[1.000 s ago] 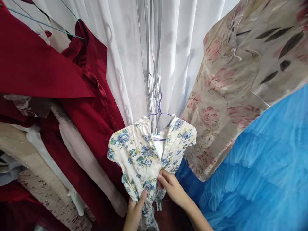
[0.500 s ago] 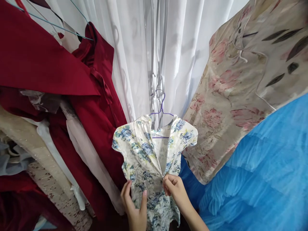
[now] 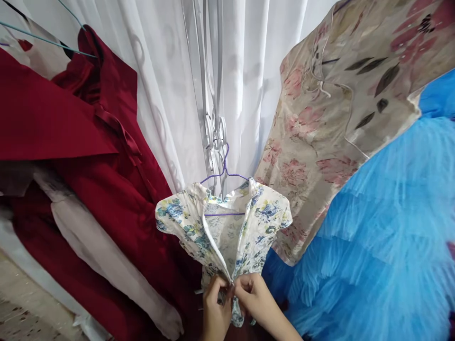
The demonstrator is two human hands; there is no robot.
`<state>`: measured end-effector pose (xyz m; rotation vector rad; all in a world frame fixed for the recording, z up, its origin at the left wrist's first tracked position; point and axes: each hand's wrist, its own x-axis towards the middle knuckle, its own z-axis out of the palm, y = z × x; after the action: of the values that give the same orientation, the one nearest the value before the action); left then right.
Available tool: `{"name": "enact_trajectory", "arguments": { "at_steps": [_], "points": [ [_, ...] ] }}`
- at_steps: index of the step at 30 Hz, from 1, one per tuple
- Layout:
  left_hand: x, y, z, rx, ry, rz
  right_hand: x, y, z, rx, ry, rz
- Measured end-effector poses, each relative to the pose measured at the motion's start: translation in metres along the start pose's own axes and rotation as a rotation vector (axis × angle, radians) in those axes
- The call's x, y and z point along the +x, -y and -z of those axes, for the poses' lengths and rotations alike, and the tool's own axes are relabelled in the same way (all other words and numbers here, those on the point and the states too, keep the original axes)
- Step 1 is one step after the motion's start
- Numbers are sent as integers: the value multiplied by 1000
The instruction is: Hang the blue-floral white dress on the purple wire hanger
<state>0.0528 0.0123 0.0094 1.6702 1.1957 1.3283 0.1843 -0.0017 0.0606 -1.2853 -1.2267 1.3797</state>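
A small white dress (image 3: 261,220) printed with blue flowers hangs on a purple wire hanger (image 3: 223,173) in front of a white curtain. Its back opening gapes in a V down to my hands. My left hand (image 3: 215,305) and my right hand (image 3: 254,298) meet at the bottom of that opening, fingers pinched on the two edges of the fabric where they join. Whatever small part sits between my fingertips is hidden.
Dark red garments (image 3: 106,156) and a pale cream one (image 3: 106,265) hang at the left. A beige dress with pink flowers (image 3: 330,118) and a bright blue tulle skirt (image 3: 384,255) crowd in from the right. Grey metal hangers (image 3: 213,123) dangle behind.
The dress opening has spread wider. My left hand came off the flat front of the fabric and joined my right hand at the base of the opening. The view shifted left.
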Motion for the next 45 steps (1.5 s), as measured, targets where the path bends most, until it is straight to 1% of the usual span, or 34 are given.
{"name": "enact_trajectory", "arguments": {
  "at_steps": [3, 5, 7, 8, 12, 15, 17, 19, 21, 23, 25, 26, 27, 28, 29, 30, 31, 32, 33, 35, 36, 37, 38, 40, 41, 43, 45],
  "points": [
    [-3, -1, 0, 41, 46, -30, 6, 14, 9, 94, -25, -9],
    [-3, -4, -6, 72, 101, -33, 13, 33, 19, 146, -63, 25],
    [-3, -9, -14, 109, 149, -32, 23, 60, 31, 171, -104, 85],
    [-3, -12, -18, 131, 166, -28, 30, 75, 37, 168, -102, 119],
    [-1, -24, -32, 199, 217, 24, 58, 137, 54, 167, -31, 243],
    [-1, -26, -38, 171, 266, 40, 73, 170, 62, 197, -1, 321],
    [0, -20, -40, 153, 296, 67, 77, 182, 65, 226, -10, 379],
    [3, -13, -38, 135, 325, 123, 78, 186, 66, 236, -37, 420],
    [12, -10, -29, 103, 363, 163, 76, 185, 65, 216, -58, 429],
    [29, -18, -11, 57, 388, 125, 71, 181, 62, 202, -78, 423],
    [55, -41, 12, 4, 334, 11, 66, 177, 59, 200, -103, 421],
    [70, -58, 24, -14, 274, -59, 64, 177, 57, 196, -118, 420],
    [87, -76, 34, -27, 188, -129, 61, 176, 55, 188, -133, 420],
    [104, -96, 44, -34, 140, -206, 59, 177, 53, 179, -146, 424],
    [120, -117, 51, -27, 118, -294, 57, 178, 51, 169, -155, 431],
    [135, -136, 55, 6, 114, -378, 56, 179, 49, 160, -162, 443],
    [148, -153, 58, 74, 122, -430, 56, 179, 47, 153, -163, 458],
    [159, -168, 59, 151, 159, -480, 57, 180, 45, 147, -164, 474],
    [167, -180, 58, 222, 190, -518, 58, 178, 42, 143, -168, 489],
    [175, -194, 55, 311, 218, -568, 65, 172, 38, 126, -198, 514],
    [177, -197, 53, 314, 201, -582, 69, 166, 35, 111, -218, 520],
    [178, -197, 53, 290, 156, -585, 73, 159, 33, 90, -233, 518],
    [179, -195, 55, 247, 86, -580, 77, 151, 32, 70, -240, 508],
    [187, -185, 66, 129, -106, -546, 82, 132, 30, 49, -215, 466],
    [194, -178, 76, 60, -216, -513, 83, 123, 30, 58, -191, 443],
    [212, -157, 101, -110, -439, -424, 80, 108, 31, 89, -149, 409],
    [229, -133, 128, -386, -628, -282, 74, 98, 31, 113, -119, 385]
  ]
}}
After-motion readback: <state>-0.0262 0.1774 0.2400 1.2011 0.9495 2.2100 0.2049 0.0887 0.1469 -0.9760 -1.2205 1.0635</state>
